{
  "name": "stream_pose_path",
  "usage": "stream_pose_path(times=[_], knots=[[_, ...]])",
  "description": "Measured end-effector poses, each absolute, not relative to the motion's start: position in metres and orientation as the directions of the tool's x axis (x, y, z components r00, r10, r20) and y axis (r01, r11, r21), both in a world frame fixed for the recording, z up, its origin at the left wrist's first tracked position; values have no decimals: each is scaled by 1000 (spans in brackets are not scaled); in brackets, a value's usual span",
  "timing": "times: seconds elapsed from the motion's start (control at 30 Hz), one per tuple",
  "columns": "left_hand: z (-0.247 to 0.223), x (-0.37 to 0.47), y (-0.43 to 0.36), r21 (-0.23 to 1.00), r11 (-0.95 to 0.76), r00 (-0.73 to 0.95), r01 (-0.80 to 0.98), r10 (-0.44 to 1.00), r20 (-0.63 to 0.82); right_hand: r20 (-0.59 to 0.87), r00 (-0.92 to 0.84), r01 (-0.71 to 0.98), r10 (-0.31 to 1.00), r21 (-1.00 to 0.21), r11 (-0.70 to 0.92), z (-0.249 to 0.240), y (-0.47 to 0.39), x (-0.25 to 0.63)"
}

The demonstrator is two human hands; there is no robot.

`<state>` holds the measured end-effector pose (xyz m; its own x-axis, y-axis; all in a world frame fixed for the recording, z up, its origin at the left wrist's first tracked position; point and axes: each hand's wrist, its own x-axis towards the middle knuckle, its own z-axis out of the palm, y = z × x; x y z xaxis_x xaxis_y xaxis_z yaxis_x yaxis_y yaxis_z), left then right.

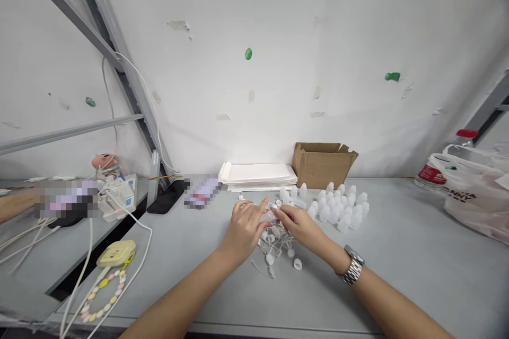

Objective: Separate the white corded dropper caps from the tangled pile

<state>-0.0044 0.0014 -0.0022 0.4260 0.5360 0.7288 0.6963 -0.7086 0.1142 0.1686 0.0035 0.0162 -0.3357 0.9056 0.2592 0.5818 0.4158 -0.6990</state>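
1. Left hand (244, 226) is half-open, front-left of the cardboard box (324, 168); cannot tell its hold.
2. Right hand (297, 222), fingertips together, pinches a small white piece (274, 206), front-left of box.
3. White corded caps (270, 259) lie nearer than box.

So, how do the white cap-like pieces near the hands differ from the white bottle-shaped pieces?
The cap-like pieces lie jumbled, while the bottle-shaped pieces mostly stand upright in a group. The cap-like pieces are shorter; the bottle-shaped pieces narrow towards the top. Thin cords lie among the cap-like pieces, but none show among the bottle-shaped pieces. Both are white, on the table.
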Motion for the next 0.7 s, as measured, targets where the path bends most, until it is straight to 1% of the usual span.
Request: stream_pose_path(times=[0.07,0.13,0.27,0.33,0.37,0.43,0.47,0.5,0.57,0.63,0.7], knots=[[-3,-5,2,171,-700,398,693,570,719,361,-341,650,868,-576,495,20,3,173],[-3,-5,3,207,-692,380,692,593,710,445,-399,676,802,-449,585,23,2,177],[-3,-5,3,203,-705,394,680,585,709,504,-554,676,663,-193,712,23,2,181],[-3,-5,2,193,-721,404,665,565,719,506,-590,669,629,-130,732,20,3,181],[-3,-4,2,190,-728,405,659,556,726,503,-591,668,630,-132,732,19,3,180],[-3,-3,0,184,-732,401,656,545,736,492,-567,668,661,-195,718,16,3,178],[-3,-2,-1,176,-730,401,661,541,739,481,-541,666,690,-255,701,15,3,177],[-2,-2,-2,162,-726,405,668,538,740,464,-506,660,727,-334,673,14,3,175],[-2,-1,-4,118,-711,417,693,529,739,396,-426,610,814,-538,581,12,3,171],[0,-1,-6,62,-697,440,715,516,735,289,-375,499,881,-737,455,10,4,167],[2,-2,-7,13,-691,461,722,495,736,182,-380,376,907,-865,331,7,6,164]])
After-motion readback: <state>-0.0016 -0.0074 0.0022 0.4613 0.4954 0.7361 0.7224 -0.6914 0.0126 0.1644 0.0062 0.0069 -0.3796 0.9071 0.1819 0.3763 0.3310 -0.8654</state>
